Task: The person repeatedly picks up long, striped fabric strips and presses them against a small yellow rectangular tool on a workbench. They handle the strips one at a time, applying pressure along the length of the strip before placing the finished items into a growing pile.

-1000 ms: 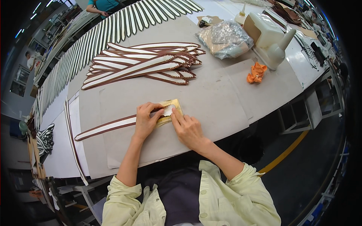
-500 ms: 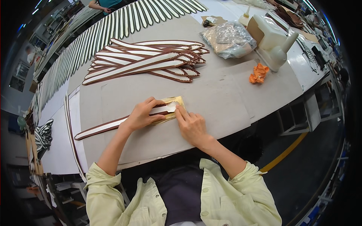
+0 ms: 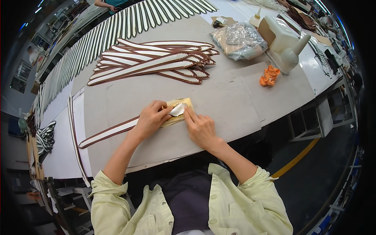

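Observation:
A long strip [image 3: 111, 132], white with brown edges, lies slanted across the work surface. Its right end rests over a small yellow pad [image 3: 189, 103]. My left hand [image 3: 149, 120] is closed on the strip close to that end, thumb and fingers drawn together over it. At the tip, the fingers of my right hand [image 3: 201, 130] are bent and pinch the white end piece [image 3: 179, 109], which looks curled up. My fingertips hide part of the end, so its exact fold cannot be made out.
Beyond my hands lies a pile of similar brown-edged strips [image 3: 156, 62]. A long row of dark-edged strips [image 3: 113, 31] curves along the far left. Right of the pile are a plastic-wrapped packet [image 3: 239, 41], a squeeze bottle [image 3: 290, 58] and a crumpled orange piece [image 3: 269, 75].
My left thumb and fingers, earlier spread along both sides of the strip, have come together over it. The white end piece now looks more curled. My right hand has barely shifted.

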The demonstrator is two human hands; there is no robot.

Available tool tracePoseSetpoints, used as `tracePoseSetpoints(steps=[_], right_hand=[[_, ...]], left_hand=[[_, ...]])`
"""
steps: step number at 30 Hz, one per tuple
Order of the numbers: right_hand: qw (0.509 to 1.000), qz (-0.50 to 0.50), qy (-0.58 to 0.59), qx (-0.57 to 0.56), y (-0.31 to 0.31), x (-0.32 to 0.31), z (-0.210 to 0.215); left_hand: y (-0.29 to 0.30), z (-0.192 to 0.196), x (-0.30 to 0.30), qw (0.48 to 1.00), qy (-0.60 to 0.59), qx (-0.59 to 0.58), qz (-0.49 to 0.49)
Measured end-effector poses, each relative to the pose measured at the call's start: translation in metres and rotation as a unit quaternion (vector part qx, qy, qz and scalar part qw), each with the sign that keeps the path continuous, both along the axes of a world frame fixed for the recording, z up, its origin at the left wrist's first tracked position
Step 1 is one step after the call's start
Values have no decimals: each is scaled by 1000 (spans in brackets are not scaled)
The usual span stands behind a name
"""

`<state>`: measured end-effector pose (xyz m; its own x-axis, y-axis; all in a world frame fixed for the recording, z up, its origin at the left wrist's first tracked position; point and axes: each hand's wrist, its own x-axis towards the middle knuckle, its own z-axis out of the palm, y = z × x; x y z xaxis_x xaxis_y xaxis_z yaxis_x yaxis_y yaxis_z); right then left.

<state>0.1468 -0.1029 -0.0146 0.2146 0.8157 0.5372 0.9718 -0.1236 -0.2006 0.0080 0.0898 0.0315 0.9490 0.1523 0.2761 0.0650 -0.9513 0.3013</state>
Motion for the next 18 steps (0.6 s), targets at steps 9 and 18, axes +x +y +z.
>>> tracePoseSetpoints(steps=[9,18], right_hand=[[1000,10,17,-17,-1,1,1],[996,41,80,9,5,6,6]], left_hand=[[-3,-20,-28,992,-101,-67,48],[-28,-19,-28,986,-117,44,112]])
